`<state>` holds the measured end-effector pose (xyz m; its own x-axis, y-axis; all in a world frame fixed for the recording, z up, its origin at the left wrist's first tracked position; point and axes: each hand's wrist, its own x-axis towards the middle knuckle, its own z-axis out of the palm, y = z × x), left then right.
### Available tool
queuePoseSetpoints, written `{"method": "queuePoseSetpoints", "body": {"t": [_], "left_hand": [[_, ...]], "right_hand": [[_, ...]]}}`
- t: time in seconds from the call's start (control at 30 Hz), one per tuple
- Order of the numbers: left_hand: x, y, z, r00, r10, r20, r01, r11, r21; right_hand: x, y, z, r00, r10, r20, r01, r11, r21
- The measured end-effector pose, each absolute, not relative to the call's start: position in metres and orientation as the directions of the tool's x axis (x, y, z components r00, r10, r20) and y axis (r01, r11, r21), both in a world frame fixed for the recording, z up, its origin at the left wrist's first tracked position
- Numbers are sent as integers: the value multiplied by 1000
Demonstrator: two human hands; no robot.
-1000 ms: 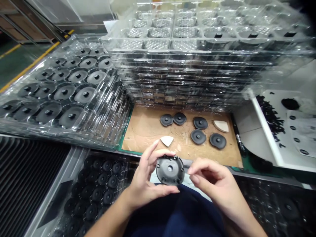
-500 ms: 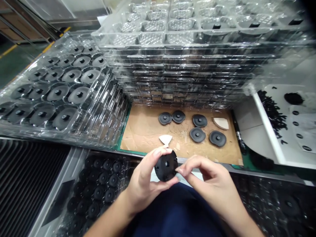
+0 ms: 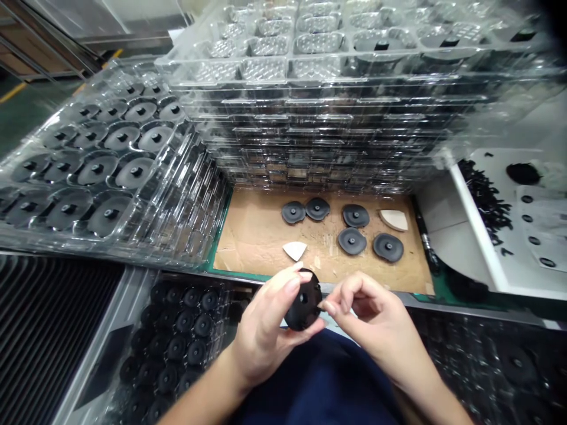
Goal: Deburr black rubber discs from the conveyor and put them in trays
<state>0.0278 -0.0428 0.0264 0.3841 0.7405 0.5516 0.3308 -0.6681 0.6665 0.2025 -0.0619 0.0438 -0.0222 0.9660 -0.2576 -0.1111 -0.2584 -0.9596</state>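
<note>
My left hand [image 3: 270, 324] grips a black disc-shaped plastic part [image 3: 305, 302] by its edge, thumb above and fingers below. The disc has a hole in its middle and is tilted up, its face turned toward the right. At its right rim, my right hand [image 3: 367, 313] pinches with thumb and forefinger; anything between those fingertips is too small to make out. Beyond the hands, several dark grey discs with a raised centre, one of them a disc [image 3: 352, 241] near the middle, lie on a cardboard sheet [image 3: 248, 230]. A white leaf-shaped piece [image 3: 295, 250] lies just past the held disc.
Tall stacks of clear plastic trays [image 3: 301, 130] stand behind the cardboard and at the left, the left tray [image 3: 104, 171] filled with grey discs. On the right, a white bin [image 3: 482, 236] holds small black pieces. A beige wedge-shaped block [image 3: 393, 219] lies near a dark pen-like tool [image 3: 426, 239].
The held disc has turned, showing its face more edge-on, and shifted slightly right with my left hand. My right fingertips stay at its right rim.
</note>
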Motion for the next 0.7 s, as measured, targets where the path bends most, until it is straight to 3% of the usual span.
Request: {"method": "queuePoseSetpoints", "body": {"t": [0.13, 0.3, 0.5, 0.6, 0.7], "left_hand": [[30, -44, 29, 352, 769, 534, 339, -636, 693], [33, -47, 25, 330, 775, 539, 266, -624, 735], [42, -56, 24, 242, 846, 474, 195, -521, 831], [48, -57, 29, 234, 862, 450, 158, -490, 857], [53, -60, 36, 229, 902, 367, 77, -393, 916]], "right_hand": [[201, -66, 40, 7, 957, -291, -165, -286, -944], [203, -67, 45, -4, 973, -230, -114, -229, -967], [214, -73, 50, 15, 977, -211, -174, -205, -963], [222, -82, 49, 49, 990, -136, -127, -129, -984], [231, -93, 46, 74, 996, 47, 35, 44, -998]]}}
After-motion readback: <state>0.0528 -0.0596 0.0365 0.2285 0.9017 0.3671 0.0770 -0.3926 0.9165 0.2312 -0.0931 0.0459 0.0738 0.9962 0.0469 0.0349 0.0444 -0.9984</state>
